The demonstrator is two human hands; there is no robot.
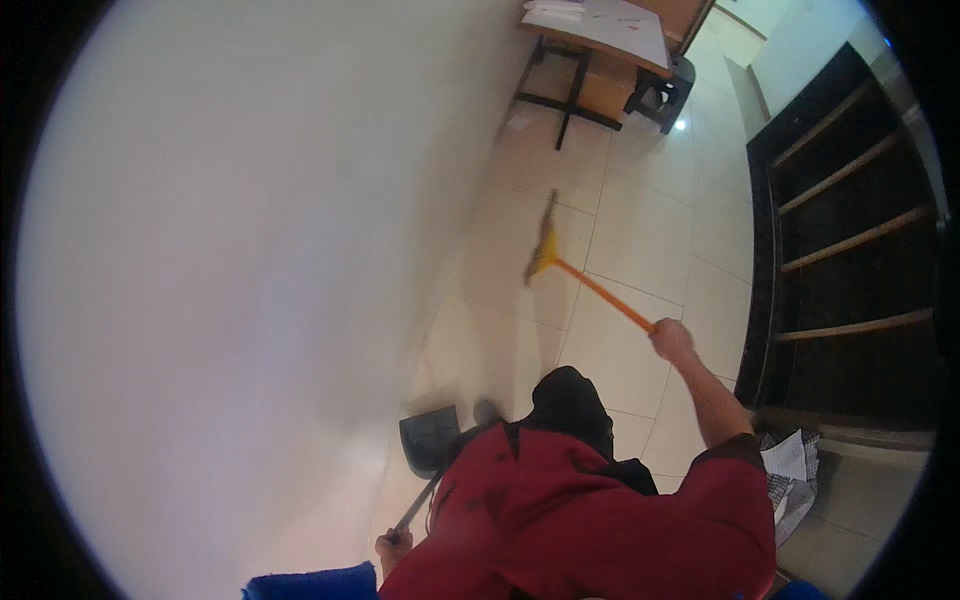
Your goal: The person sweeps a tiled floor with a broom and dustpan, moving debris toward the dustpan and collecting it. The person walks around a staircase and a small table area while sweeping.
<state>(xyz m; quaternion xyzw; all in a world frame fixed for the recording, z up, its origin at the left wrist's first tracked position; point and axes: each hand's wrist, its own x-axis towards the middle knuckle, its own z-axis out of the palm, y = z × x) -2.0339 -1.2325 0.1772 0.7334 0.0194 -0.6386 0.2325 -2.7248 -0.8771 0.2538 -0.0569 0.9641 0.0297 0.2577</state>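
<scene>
My right hand (672, 340) is closed round the upper end of a broom (605, 293) with an orange handle. Its yellow head and dark bristles reach out ahead over the pale floor tiles, slightly blurred. Low on the left, my left hand (394, 546) grips the thin dark handle of a dustpan (428, 441). The dark grey pan lies beside my legs, close to the wall. I cannot make out anything in the pan, and part of its handle runs along my red shirt.
A white wall (250, 260) runs along the left. Far ahead stand a table (610, 25) with a black leg frame and a dark stool (662, 98). A black frame with wooden slats (850, 250) lines the right, near crumpled checked sheets (795, 480). Blue cloth (315, 582) shows lower left.
</scene>
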